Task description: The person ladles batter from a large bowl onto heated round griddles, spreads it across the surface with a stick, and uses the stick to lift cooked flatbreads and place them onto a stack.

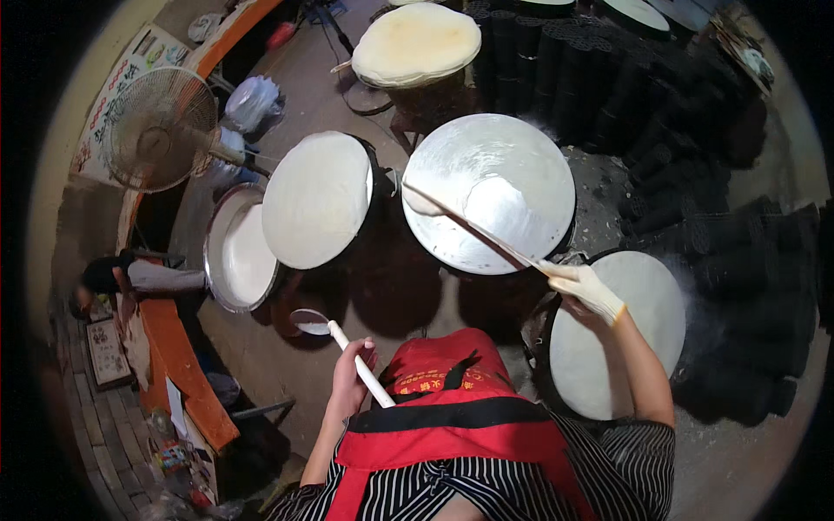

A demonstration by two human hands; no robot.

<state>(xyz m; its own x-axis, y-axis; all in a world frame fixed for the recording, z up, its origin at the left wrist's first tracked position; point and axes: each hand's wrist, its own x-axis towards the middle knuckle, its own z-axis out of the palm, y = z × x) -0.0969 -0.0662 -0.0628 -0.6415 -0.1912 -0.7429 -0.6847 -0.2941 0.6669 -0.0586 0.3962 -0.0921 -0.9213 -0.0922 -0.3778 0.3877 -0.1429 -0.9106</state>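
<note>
In a white work glove, my right hand [580,286] grips a long thin stick [479,228], whose far end lies over a round griddle [541,156] with wet white batter [427,202] at its left side. My bare left hand [352,371] holds the white handle of a ladle [311,322] in front of my red apron [456,365]. Left of the griddle is a second round plate covered by a thin pale sheet [316,202]. Below my gloved hand lies another round pale sheet [619,338]. A metal basin [215,247] at the left holds white batter [247,260].
A stack of round flatbreads [417,45] stands beyond the griddle. Black perforated cylinders, apparently coal briquettes [723,280], are piled at the right. A standing fan [159,130] and an orange-edged counter [176,365] are at the left, where another person [117,273] sits.
</note>
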